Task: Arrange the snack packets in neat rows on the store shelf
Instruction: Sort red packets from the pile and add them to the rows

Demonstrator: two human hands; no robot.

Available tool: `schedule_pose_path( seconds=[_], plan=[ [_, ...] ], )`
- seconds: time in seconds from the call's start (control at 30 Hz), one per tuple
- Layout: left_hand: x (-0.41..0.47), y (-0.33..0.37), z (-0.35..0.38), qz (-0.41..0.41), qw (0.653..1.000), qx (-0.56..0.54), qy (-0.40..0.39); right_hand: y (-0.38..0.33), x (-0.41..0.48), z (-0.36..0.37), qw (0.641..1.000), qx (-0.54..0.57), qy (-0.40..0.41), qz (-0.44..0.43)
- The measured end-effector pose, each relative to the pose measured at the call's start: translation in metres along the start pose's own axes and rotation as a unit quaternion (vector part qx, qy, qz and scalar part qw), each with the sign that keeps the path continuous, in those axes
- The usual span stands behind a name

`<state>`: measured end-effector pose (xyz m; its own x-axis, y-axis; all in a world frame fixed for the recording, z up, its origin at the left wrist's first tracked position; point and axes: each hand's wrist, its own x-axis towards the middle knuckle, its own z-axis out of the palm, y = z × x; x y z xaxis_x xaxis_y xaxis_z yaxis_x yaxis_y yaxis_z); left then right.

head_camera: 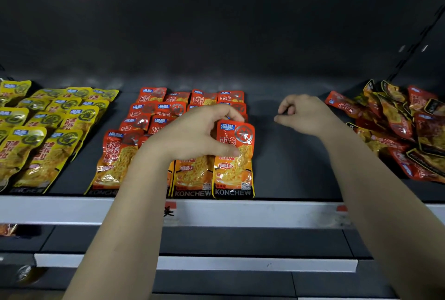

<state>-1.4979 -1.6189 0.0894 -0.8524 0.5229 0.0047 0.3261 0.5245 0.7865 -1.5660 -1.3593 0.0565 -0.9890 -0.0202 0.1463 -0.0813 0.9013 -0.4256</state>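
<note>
— What's your left hand doing?

— My left hand [192, 131] is pinched on the front-right glossy orange-red snack packet [233, 162], thumb on its face, fingers curled over its top edge. The packet lies flat at the front of the dark store shelf [289, 167], its lower end at the white shelf edge strip [265, 213].

— And the rest of that kind?

— The orange-red packets [183, 107] sit in overlapping rows behind and to the left of it, mid-shelf.

— Your right hand?

— My right hand [303, 114] hovers over a bare stretch of shelf just right of those rows, fingers loosely curled inward, holding nothing I can see.

— What's on either side?

— On the left, yellow foil snack packets [48, 131] in tidy overlapping rows. On the far right, a jumbled heap of red and gold packets [399, 126], lying every which way.
</note>
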Motion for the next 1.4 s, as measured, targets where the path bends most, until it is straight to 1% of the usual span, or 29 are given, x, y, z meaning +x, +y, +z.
schedule_pose_path(
  seconds=[0.23, 0.4, 0.7, 0.9, 1.03, 1.17, 1.3, 1.4],
  plan=[
    [0.001, -0.004, 0.001, 0.028, 0.996, 0.083, 0.033, -0.001, 0.000, -0.001, 1.000, 0.004, 0.002, 0.000],
    [0.002, -0.009, 0.003, 0.027, 0.991, 0.121, 0.042, -0.002, 0.000, -0.001, 1.000, 0.006, 0.000, 0.006],
    [0.006, -0.008, 0.005, 0.006, 0.981, 0.191, 0.041, -0.001, 0.000, -0.001, 1.000, 0.012, -0.007, 0.004],
    [0.005, -0.008, 0.004, 0.000, 0.979, 0.204, 0.027, 0.000, 0.000, 0.000, 1.000, 0.017, -0.007, 0.002],
    [0.006, -0.007, 0.002, 0.022, 0.978, 0.199, 0.062, 0.001, 0.001, 0.001, 1.000, 0.015, -0.006, 0.003],
    [0.013, -0.004, 0.002, 0.038, 0.970, 0.214, 0.104, 0.001, 0.001, 0.000, 0.999, -0.035, -0.016, -0.015],
    [0.025, 0.007, 0.006, 0.059, 0.965, 0.230, 0.110, -0.004, 0.002, -0.008, 0.995, -0.071, -0.050, -0.040],
    [0.039, 0.022, 0.016, 0.079, 0.960, 0.248, 0.103, -0.001, -0.001, -0.024, 0.996, -0.046, -0.055, -0.055]
  ],
)
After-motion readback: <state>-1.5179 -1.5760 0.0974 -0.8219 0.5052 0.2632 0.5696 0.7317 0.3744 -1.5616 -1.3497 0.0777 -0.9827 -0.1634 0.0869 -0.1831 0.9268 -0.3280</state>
